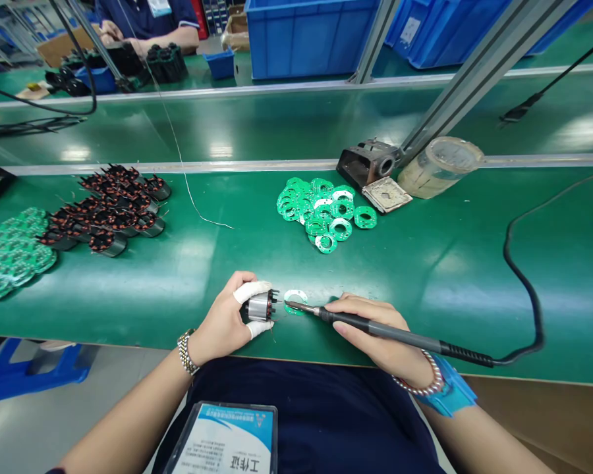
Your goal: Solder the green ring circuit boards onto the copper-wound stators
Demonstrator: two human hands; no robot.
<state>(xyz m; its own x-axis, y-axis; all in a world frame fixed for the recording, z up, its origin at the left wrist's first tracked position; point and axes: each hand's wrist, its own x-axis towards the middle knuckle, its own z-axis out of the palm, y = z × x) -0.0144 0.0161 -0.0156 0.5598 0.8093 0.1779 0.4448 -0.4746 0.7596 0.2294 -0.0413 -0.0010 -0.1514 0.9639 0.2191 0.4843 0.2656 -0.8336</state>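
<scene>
My left hand (232,319), with white covers on thumb and a finger, grips a motor stator (259,307) with a silver metal shell. Its pronged end and thin wires face right. In my right hand (375,329) is a soldering iron (405,336), held like a pen and pointing left. The iron's tip is close to the stator's wire end; whether they touch I cannot tell. Under the tip a green and white ring-shaped circuit board (295,294) lies on the green bench mat (257,253).
Loose ring boards (321,207) are piled ahead. Stators (109,207) and a board stack (17,250) stand left. A soldering iron stand (370,163) and a cloudy plastic tub (439,168) sit back right. The iron's cable (524,276) curves right. A solder wire (178,148) hangs down. Across sits a person (148,26).
</scene>
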